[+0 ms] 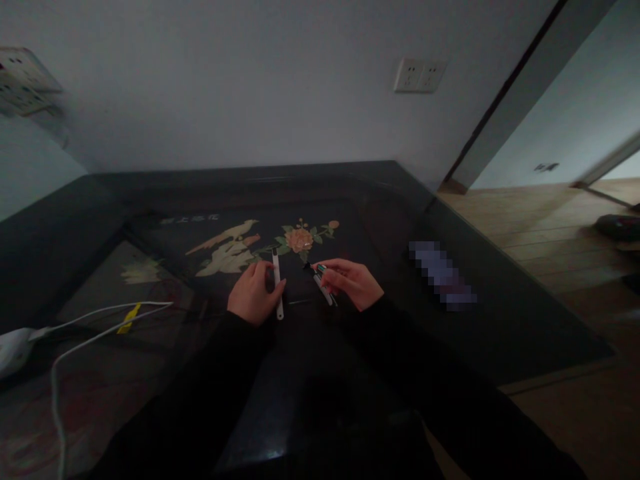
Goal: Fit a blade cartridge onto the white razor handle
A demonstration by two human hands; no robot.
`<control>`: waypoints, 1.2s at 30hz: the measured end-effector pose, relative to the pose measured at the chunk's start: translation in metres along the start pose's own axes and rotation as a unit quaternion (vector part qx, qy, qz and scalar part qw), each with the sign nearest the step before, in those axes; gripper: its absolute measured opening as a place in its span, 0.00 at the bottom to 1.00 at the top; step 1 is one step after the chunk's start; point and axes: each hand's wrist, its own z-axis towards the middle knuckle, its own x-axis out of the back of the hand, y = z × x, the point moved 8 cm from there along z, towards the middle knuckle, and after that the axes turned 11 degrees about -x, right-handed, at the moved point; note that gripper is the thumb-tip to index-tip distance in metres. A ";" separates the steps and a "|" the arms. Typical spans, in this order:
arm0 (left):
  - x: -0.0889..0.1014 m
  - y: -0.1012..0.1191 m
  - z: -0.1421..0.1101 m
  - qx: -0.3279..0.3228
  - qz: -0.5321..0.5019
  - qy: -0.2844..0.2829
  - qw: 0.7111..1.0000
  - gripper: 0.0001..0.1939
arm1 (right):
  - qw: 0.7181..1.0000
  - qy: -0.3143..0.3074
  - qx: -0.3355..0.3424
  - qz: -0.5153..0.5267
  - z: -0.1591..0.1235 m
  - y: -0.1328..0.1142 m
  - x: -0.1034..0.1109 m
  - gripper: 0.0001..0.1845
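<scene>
My left hand (256, 292) is closed around the edges of a narrow, pale flat strip (279, 293), which has a small hole at its near end and a dark mark at its far end. It looks like a short ruler, held almost straight up and down in the view. To its right, my right hand (354, 283) pinches a slim pen-like thing (321, 268) with a green part. A second slender piece, pale and dark (323, 288), slants just below those fingers; whether the two are joined I cannot tell.
Dark glossy table (310, 373) with a flower (299, 240) and bird picture on its top. A blurred-out phone-like object (441, 275) lies at the right. White cables (100, 343) with a yellow tag (130, 319) run from a white adapter (15, 350) at the left. Behind stands a wall with sockets (420, 75).
</scene>
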 end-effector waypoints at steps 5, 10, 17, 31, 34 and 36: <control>-0.004 0.004 -0.004 0.037 0.006 -0.065 0.997 0.19 | 1.000 0.012 -0.007 -0.028 -0.004 0.001 0.016 0.24; -0.006 -0.005 -0.004 0.041 -0.007 -0.050 0.998 0.19 | 0.999 0.017 -0.005 -0.039 -0.004 0.003 0.021 0.25; 0.001 -0.007 0.001 0.019 -0.094 0.027 0.995 0.14 | 0.999 0.020 -0.001 -0.025 -0.003 0.006 0.019 0.25; -0.020 0.071 -0.051 0.061 -0.561 -0.010 0.826 0.25 | 0.985 0.019 -0.015 0.173 -0.005 0.005 0.020 0.27; -0.022 0.069 -0.051 0.064 -0.550 -0.027 0.832 0.25 | 0.980 0.009 -0.034 0.197 -0.006 0.008 0.015 0.26; -0.024 0.072 -0.051 0.062 -0.554 -0.042 0.829 0.26 | 0.978 0.005 -0.047 0.202 -0.006 0.011 0.012 0.25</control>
